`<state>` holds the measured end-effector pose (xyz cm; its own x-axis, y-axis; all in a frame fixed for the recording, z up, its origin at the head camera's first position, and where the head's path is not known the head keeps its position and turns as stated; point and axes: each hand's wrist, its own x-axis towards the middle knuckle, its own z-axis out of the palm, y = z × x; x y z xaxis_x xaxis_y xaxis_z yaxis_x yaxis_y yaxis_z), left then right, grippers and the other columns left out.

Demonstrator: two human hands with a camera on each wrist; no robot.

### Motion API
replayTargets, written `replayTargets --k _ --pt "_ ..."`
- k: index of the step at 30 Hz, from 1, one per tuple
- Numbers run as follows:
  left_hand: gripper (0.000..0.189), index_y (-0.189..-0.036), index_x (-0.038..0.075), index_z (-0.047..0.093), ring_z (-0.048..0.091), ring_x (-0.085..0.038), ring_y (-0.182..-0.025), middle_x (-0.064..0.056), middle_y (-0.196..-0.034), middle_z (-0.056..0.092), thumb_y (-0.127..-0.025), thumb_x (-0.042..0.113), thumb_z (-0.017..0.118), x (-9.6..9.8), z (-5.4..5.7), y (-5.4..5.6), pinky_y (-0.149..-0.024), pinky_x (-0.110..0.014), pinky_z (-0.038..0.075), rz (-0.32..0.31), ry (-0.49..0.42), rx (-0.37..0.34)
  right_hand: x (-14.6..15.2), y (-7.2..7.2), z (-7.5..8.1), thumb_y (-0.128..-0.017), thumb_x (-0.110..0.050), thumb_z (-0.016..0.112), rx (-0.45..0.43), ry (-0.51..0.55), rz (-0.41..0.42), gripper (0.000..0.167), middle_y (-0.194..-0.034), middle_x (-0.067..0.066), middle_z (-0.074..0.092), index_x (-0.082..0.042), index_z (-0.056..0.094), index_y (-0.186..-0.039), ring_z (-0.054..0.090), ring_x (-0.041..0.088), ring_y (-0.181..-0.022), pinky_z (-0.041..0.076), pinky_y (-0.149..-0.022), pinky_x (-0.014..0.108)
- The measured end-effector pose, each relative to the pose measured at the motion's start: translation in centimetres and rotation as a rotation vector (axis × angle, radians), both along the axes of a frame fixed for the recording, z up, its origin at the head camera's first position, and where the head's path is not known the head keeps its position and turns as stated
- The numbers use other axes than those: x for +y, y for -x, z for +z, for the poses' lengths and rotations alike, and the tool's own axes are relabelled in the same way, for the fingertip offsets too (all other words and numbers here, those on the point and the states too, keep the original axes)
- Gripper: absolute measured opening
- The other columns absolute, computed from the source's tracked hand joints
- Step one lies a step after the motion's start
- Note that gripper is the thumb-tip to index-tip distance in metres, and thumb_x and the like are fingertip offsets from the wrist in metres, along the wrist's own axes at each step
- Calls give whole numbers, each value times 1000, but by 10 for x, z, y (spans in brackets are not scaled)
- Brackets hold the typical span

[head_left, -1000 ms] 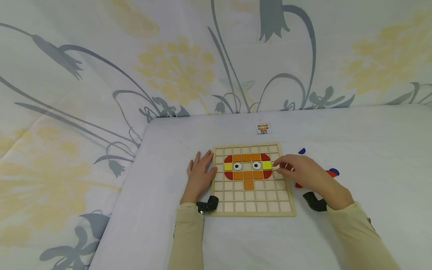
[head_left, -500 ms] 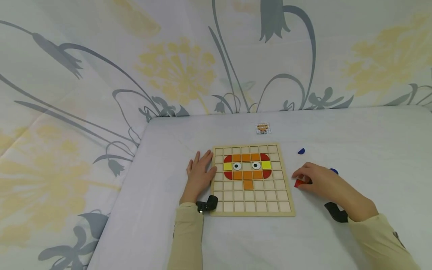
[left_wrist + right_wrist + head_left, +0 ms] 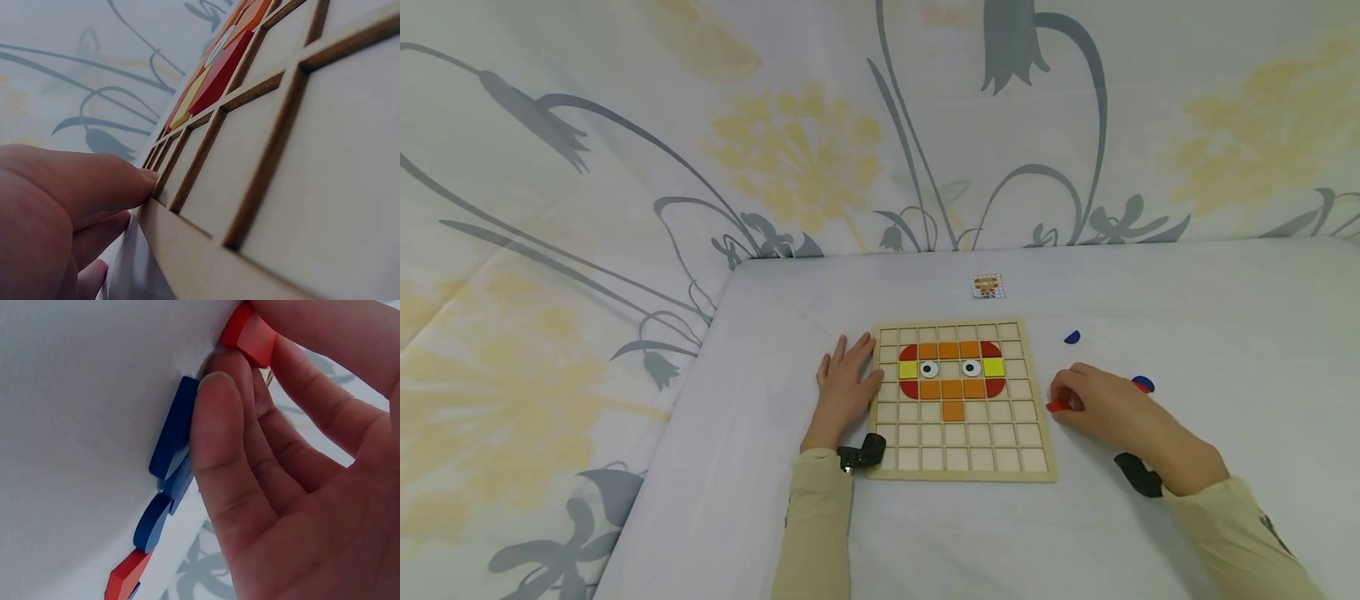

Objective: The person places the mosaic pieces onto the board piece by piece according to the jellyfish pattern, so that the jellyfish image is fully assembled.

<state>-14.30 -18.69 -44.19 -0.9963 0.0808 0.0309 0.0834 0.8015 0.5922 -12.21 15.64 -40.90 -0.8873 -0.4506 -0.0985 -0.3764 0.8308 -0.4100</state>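
A wooden grid board [image 3: 962, 476] lies on the white cloth, with orange, red and yellow pieces and two eye discs set in several cells. Beside its left edge rests my left hand [image 3: 844, 393], fingers extended; in the left wrist view the thumb [image 3: 119, 184] touches the frame. To the right of the board, my right hand [image 3: 1112, 408] pinches a red piece [image 3: 259, 340] between thumb and fingers, low over the cloth. Blue pieces [image 3: 174, 428] lie close to those fingers in the right wrist view. The red piece's full outline is partly hidden.
A small picture card [image 3: 987, 286] lies behind the board. One blue half-round piece [image 3: 1072, 337] sits right of the board's upper corner. Another blue piece [image 3: 1143, 383] lies beyond my right hand, and a loose red piece [image 3: 128, 575] shows in the right wrist view.
My right hand has left the board's right edge, moved right to the loose pieces and picked at a red piece, which it now holds. The left hand has stayed in place.
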Motion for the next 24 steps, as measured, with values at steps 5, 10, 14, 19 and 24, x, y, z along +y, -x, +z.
replayTargets --k 5,10,14,19,24 --pt "50 -136 13 39 9 -24 -135 1 -143 30 -89 26 49 0 0 0 -103 -47 2 -7 16 12 -3 2 2 -78 -17 68 -55 38 1 16 -73 -7 50 -15 60 -91 45 11 -66 40 -57 26" --pt "50 -136 14 39 9 -24 -135 1 -143 30 -89 26 49 1 1 -1 -103 -47 2 1 27 4 -9 2 5 -79 -17 67 -25 62 11 18 -76 -9 52 -16 64 -96 47 11 -68 41 -59 26" --pt "50 -136 14 39 9 -24 -135 2 -143 30 -89 26 49 2 2 -1 -103 -47 2 7 29 -1 -16 3 8 -78 -18 68 2 69 5 14 -73 -10 53 -17 64 -91 47 11 -67 40 -58 26" --pt "50 -136 14 39 9 -23 -135 2 -143 31 -89 27 49 1 1 -1 -103 -47 2 9 30 -5 -25 5 10 -78 -21 68 -32 72 -22 11 -68 -8 50 -17 64 -87 44 12 -65 36 -55 25" --pt "50 -136 15 39 8 -22 -135 3 -143 31 -89 27 49 1 0 -1 -104 -46 1 10 20 -9 -34 6 12 -79 -23 67 -56 116 -13 8 -69 -9 53 -18 63 -84 47 11 -67 39 -58 25"
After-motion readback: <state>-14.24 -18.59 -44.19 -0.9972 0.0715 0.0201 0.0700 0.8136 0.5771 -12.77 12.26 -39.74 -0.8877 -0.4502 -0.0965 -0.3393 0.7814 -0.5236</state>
